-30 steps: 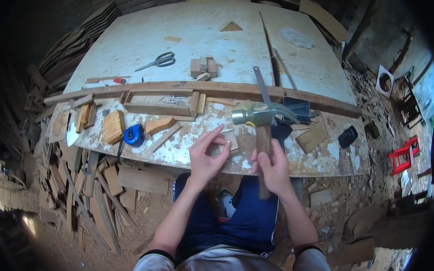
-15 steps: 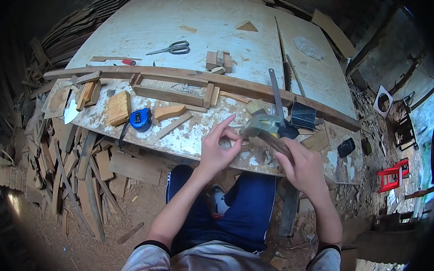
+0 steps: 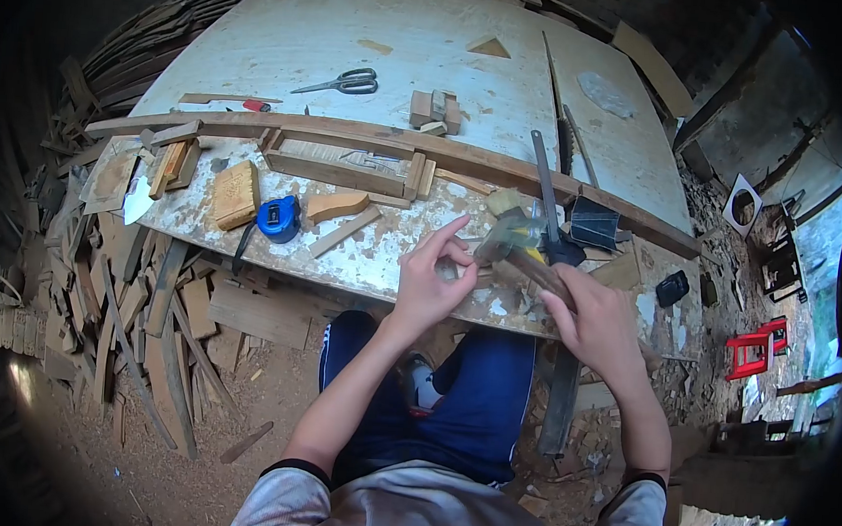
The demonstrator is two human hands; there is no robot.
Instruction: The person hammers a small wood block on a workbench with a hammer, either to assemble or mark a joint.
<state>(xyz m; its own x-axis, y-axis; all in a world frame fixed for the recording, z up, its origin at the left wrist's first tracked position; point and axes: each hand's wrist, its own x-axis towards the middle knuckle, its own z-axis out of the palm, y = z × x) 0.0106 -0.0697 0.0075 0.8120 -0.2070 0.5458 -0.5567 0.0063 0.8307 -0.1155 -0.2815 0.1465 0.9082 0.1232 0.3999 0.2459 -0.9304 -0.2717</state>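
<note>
My right hand (image 3: pixel 593 317) is wrapped around the wooden handle of a hammer (image 3: pixel 539 270). The hammer's head is smeared by motion, over the front part of the workbench (image 3: pixel 363 258). Close to the left of that head, my left hand (image 3: pixel 429 288) has thumb and index finger pinched together with the other fingers raised. What the pinch holds, if anything, is too small to make out. A small piece of wood is partly visible beneath the hammer. Behind the hammer lie a brush-like tool (image 3: pixel 505 203) and a long metal caliper (image 3: pixel 545 179).
On the bench to the left are a blue tape measure (image 3: pixel 278 219), a wood block (image 3: pixel 235 196) and a curved wooden piece (image 3: pixel 338 206). A wooden box (image 3: pixel 340 168) sits by the long rail. Scissors (image 3: pixel 355 83) lie farther back. Scrap wood (image 3: pixel 157 324) is heaped at lower left.
The view has shifted slightly. My right hand and the hammer have moved a little to the right, the head still blurred. My left hand keeps its pinch.
</note>
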